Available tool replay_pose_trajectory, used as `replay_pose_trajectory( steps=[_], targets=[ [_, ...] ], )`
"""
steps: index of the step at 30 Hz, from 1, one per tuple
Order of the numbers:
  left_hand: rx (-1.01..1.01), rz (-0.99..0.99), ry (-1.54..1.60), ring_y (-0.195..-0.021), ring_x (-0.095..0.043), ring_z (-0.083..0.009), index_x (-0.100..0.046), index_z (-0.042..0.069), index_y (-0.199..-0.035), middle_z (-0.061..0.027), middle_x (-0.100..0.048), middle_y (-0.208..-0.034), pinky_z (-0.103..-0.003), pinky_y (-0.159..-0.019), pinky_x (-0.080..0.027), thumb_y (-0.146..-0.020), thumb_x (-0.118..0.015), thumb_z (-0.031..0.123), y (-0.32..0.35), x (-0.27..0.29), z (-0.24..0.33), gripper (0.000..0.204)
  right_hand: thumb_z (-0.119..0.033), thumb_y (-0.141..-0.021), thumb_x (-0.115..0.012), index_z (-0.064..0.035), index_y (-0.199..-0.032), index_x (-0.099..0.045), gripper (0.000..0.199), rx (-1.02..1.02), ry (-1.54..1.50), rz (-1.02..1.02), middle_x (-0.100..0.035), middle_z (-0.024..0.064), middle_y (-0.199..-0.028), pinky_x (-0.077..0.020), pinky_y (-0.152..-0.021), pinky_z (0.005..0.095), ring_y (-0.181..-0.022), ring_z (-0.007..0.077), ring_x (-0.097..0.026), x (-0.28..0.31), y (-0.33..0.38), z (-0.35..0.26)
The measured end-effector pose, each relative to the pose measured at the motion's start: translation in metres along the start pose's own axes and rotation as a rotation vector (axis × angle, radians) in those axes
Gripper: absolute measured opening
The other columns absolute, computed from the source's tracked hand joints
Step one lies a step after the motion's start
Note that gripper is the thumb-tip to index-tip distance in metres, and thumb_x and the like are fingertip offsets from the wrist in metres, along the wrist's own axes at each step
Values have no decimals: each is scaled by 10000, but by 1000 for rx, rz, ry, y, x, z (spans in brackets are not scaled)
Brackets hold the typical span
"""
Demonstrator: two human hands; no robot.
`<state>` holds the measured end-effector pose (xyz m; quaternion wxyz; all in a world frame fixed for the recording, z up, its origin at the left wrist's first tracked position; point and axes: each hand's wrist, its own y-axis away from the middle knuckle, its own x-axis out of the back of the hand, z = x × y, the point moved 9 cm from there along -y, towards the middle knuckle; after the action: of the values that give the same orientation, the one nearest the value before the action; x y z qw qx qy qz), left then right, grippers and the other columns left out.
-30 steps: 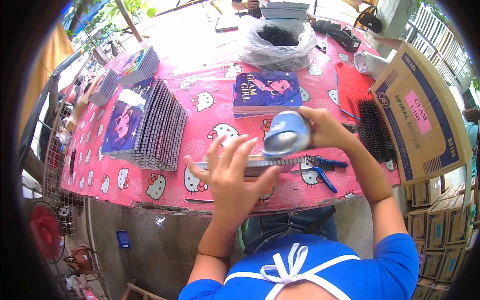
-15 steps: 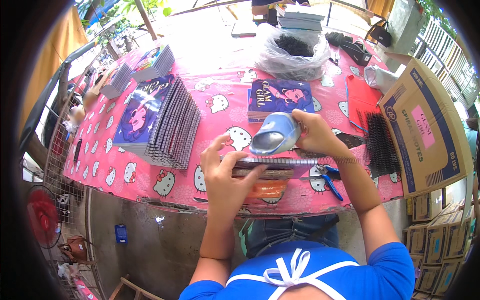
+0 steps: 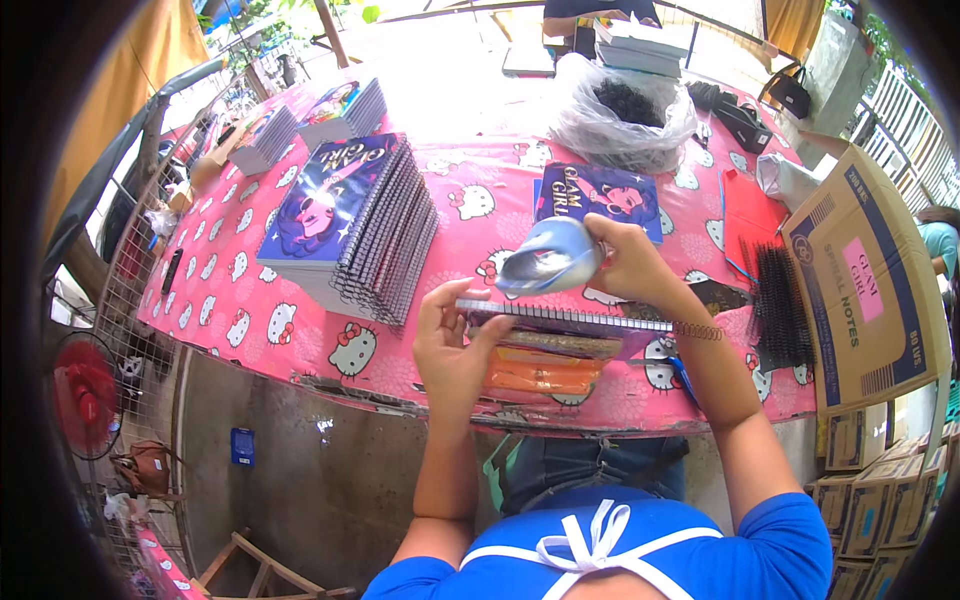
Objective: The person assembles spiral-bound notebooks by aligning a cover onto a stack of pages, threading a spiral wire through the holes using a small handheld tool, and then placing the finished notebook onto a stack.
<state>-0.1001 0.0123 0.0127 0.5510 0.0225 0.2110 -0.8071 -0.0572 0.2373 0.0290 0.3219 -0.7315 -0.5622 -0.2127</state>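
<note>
My left hand [image 3: 450, 340] grips the left end of a notebook [image 3: 640, 341] held on edge, thumb on the near side and fingers behind. A dark spiral coil [image 3: 698, 330] runs through the holes along its top edge, and its loose end sticks out at the right. My right hand [image 3: 632, 262] is closed around a blue-grey rubber slipper [image 3: 548, 258], held just above the coiled edge. Under the notebook lies an orange plastic-wrapped bundle [image 3: 545, 375]. To the right, blue-handled pliers [image 3: 684, 380] are partly hidden by my right forearm.
A tall stack of spiral notebooks [image 3: 350, 215] stands left. Covers [image 3: 610, 200] lie beyond my hands. Black coils [image 3: 775, 305] sit beside a carton [image 3: 860, 290] at right. A plastic bag [image 3: 570, 115] with black coils stands farther back. Across the table is another person [image 3: 600, 12].
Less of the coil sticks out past the notebook's right end. The notebook now slopes down to the right. The slipper stays above it, smeared by motion. My view has shifted slightly left.
</note>
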Motion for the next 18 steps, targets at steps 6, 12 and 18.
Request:
replay_pose_trajectory(
  steps=[6,12,18],
  targets=[
    [88,-48,257,-854,-620,-123,-661,-48,-1059,-125,-680,-964,-221,-772,-493,-810,-672,-61,-7,28,-26,249,0,-648,-709,-18,-925,-548,321,133,-58,-18,-640,62,-808,-504,-663,315,-722,160,-600,-7,-2,-27],
    [206,-76,325,-826,-625,-121,-671,-54,-1039,-101,-681,-939,-222,-745,-497,-806,-694,-32,-16,36,-40,235,-22,-667,-667,-57,-994,-579,340,160,-364,-205,-622,130,-766,-500,-645,324,-723,214,-651,-22,-6,-26],
    [164,-70,348,-842,-632,-149,-660,-33,-1015,-98,-678,-914,-250,-780,-490,-770,-742,2,-17,28,-30,261,-161,-661,-744,-110,-1139,-555,517,121,441,8,-536,155,-1254,-516,-819,391,-1066,358,-585,-8,32,9]
  ],
)
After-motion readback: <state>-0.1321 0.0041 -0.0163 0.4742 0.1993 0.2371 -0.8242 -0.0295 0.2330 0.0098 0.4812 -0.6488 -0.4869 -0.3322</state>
